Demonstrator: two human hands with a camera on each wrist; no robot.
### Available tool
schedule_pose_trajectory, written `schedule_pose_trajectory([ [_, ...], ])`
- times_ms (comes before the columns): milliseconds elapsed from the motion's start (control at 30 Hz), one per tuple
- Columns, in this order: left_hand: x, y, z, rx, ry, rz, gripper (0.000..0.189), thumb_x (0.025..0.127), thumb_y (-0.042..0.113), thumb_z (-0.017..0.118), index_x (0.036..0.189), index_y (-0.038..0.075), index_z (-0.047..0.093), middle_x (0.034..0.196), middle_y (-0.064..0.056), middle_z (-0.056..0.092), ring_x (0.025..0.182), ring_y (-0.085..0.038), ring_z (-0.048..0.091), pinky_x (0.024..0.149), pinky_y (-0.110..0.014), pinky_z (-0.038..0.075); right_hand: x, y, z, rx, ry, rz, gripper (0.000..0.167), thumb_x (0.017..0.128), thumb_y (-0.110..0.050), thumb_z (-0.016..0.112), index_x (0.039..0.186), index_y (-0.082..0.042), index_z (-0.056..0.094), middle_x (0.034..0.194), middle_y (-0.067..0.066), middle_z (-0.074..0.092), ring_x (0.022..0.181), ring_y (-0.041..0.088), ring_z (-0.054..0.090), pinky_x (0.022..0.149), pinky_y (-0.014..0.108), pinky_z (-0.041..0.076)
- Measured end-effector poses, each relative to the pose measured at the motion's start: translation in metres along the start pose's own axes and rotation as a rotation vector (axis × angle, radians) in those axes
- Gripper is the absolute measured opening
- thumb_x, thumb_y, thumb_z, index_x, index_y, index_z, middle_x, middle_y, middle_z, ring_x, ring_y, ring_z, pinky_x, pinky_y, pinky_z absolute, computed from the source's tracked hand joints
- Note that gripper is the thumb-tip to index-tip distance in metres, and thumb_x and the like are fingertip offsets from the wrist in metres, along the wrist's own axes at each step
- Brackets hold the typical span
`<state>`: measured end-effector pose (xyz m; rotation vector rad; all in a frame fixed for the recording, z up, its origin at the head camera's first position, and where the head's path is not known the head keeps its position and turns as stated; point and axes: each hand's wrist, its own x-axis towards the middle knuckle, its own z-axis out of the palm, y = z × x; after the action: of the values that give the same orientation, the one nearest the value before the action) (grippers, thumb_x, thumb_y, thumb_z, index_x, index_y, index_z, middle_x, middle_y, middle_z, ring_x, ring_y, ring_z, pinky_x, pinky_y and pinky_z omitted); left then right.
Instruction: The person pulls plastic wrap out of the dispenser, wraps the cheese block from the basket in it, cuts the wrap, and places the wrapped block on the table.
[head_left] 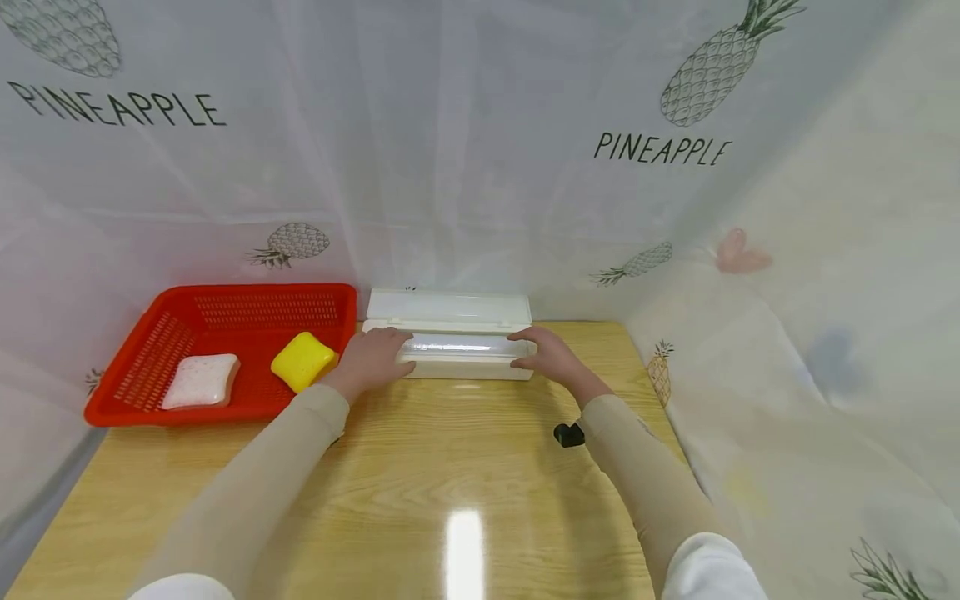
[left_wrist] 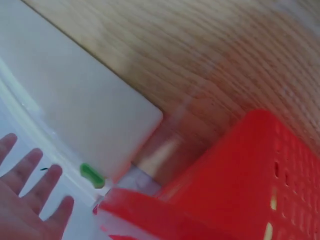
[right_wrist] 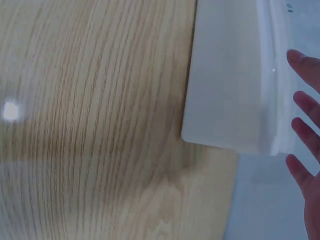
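1. Two long beige sleeves with white upper parts (head_left: 645, 475) reach forward from the person's side over a glossy, pale wood-grain table (head_left: 450, 467); a small black object (head_left: 568, 435), too little shown to identify, sits beside the right sleeve.

2. At left, a red plastic basket with slotted walls (head_left: 255, 290) holds a white rounded block (head_left: 201, 381) and a yellow sponge-like block (head_left: 302, 361), the yellow one nearer the left sleeve.

3. The left hand (head_left: 372, 360) and the right hand (head_left: 553, 357) face each other, fingers and thumbs parted wide, neither gripping anything; whether the tips touch the surfaces below cannot be told.

4. Between them lies a long white box (head_left: 465, 369), its long axis running left to right, square across the person's reach. The left hand covers its left end and the right hand its right end, thumbs on the near side, fingers toward the far side.

5. Inside the box, a shiny, clear-film roll (head_left: 459, 345) runs parallel to the box, inward from both sets of fingertips; neither hand is plainly nearer.

6. Behind the roll, the box's white lid (head_left: 450, 307) stands raised at the back, before a pale curtain printed with pineapples (head_left: 480, 167).
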<state>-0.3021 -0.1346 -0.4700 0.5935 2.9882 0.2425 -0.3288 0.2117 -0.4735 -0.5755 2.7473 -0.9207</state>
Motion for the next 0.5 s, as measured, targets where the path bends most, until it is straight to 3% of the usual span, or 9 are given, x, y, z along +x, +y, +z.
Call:
schedule_pose_trajectory([
  [233, 0.014, -0.009, 0.004, -0.01, -0.062, -0.011, 0.054, 0.093, 0.036, 0.054, 0.141, 0.01, 0.051, 0.14, -0.014, 0.052, 0.128, -0.037, 0.045, 0.106, -0.056, 0.033, 0.019, 0.013, 0.014, 0.025, 0.033, 0.047, 0.041, 0.093, -0.022, 0.069, 0.131, -0.01, 0.062, 0.136, 0.012, 0.055, 0.128, 0.034, 0.046, 0.104, 0.051, 0.037],
  [500, 0.032, -0.023, 0.013, 0.037, -0.037, 0.01, 0.044, 0.094, 0.025, 0.054, 0.137, 0.013, 0.057, 0.133, -0.011, 0.059, 0.12, -0.035, 0.053, 0.1, -0.059, 0.036, 0.032, 0.026, 0.019, 0.034, 0.067, 0.046, 0.032, 0.093, -0.016, 0.068, 0.124, -0.008, 0.067, 0.127, 0.012, 0.06, 0.12, 0.033, 0.051, 0.1, 0.05, 0.042],
])
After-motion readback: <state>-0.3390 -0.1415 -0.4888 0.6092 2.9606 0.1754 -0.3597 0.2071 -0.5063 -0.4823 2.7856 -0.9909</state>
